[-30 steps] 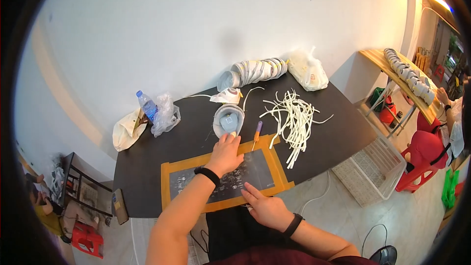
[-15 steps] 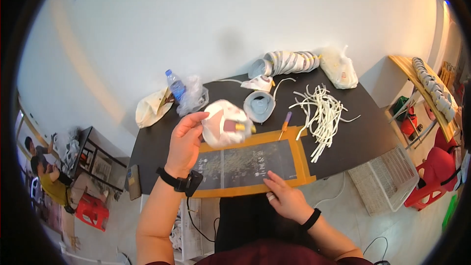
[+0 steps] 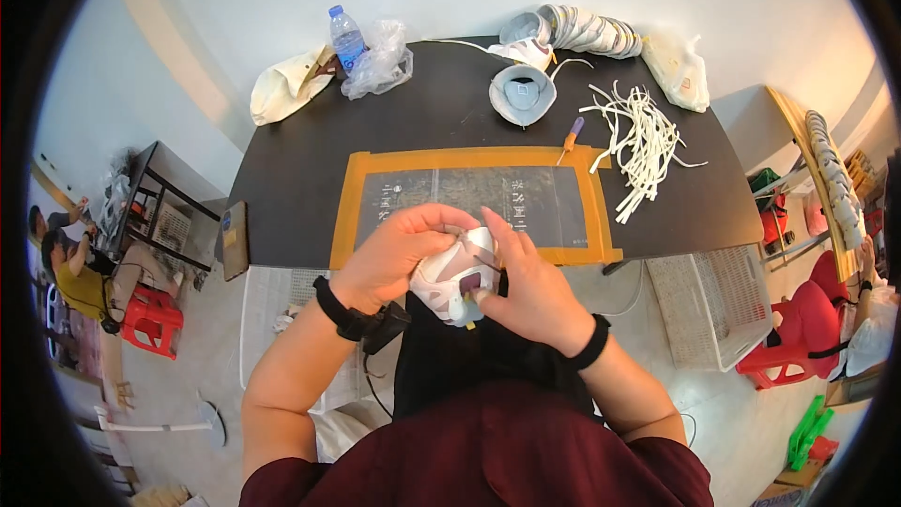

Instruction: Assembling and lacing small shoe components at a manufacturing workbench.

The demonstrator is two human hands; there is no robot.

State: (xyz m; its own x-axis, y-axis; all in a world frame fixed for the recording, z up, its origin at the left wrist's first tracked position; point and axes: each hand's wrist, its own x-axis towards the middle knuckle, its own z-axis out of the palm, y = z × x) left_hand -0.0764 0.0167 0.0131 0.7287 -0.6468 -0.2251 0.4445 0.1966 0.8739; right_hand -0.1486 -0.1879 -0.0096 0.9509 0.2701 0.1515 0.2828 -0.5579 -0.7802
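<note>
Between my two hands, over my lap and just off the table's near edge, is a white shoe upper [image 3: 449,274] with mauve patches and a bit of yellow. My left hand [image 3: 399,258] grips its left and upper side. On its right side my right hand [image 3: 537,296] closes round it, thumb pressed against a dark mauve patch. My fingers cover part of the upper. Beyond my hands lies a clear sheet [image 3: 469,192] edged with orange tape. A hooked tool with a purple and orange handle [image 3: 573,134] rests at the sheet's far right.
White laces [image 3: 643,150] lie heaped on the dark table [image 3: 291,164]. Behind are a grey-lined upper [image 3: 523,94], a row of nested uppers [image 3: 591,30], a plastic bag [image 3: 678,70] and a bottle [image 3: 346,39]. A white crate [image 3: 709,310] stands right; other people sit left.
My left hand has brought the shoe upper down and toward me from above the sheet. My right hand has left the sheet's near edge and taken hold of the upper. The view has tilted downward.
</note>
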